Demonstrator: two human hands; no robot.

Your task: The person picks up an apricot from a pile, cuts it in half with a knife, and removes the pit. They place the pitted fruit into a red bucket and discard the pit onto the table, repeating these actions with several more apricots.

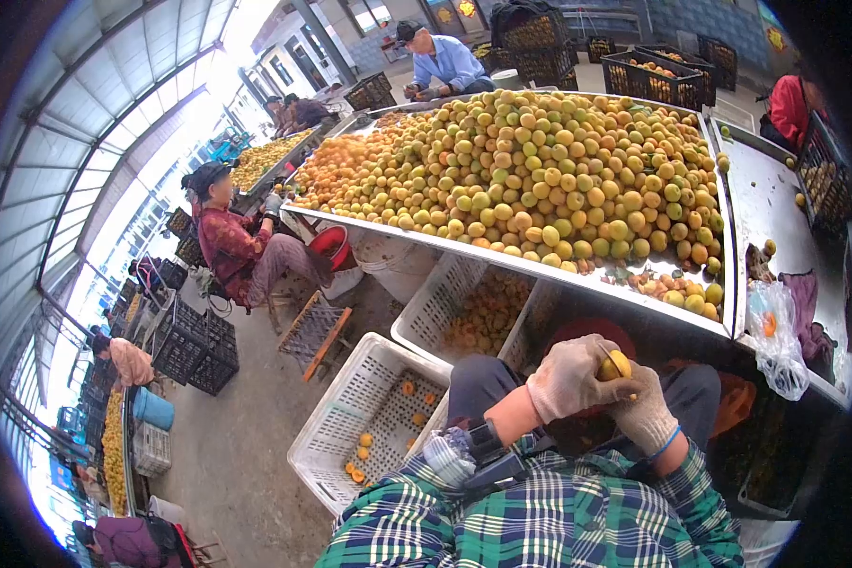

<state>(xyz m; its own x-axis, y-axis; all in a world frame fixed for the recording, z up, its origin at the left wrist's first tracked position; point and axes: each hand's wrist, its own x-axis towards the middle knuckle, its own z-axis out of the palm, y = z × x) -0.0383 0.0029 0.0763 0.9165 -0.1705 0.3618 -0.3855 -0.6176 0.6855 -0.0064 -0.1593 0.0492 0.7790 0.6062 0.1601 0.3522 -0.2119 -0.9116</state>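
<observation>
Fruit, yellow and roundish (pixel 619 365), is held between two gloved hands above the wearer's lap, near the fingertips. It lies just right of the left hand (pixel 566 381), whose fingers curl against it, and just beyond the right hand (pixel 647 418), whose fingers close in from the near side. Both hands touch it, so neither is clearly nearer; its long axis cannot be made out. Ahead, a metal-rimmed desk (pixel 540 269) bears a large heap of yellow-orange fruit (pixel 559 161). Left of the knees, a white crate (pixel 328 417) holds a few pieces, some cut open. Farther off, one person in blue (pixel 450 64) and another in patterned red (pixel 227 241) sit beside the desk.
</observation>
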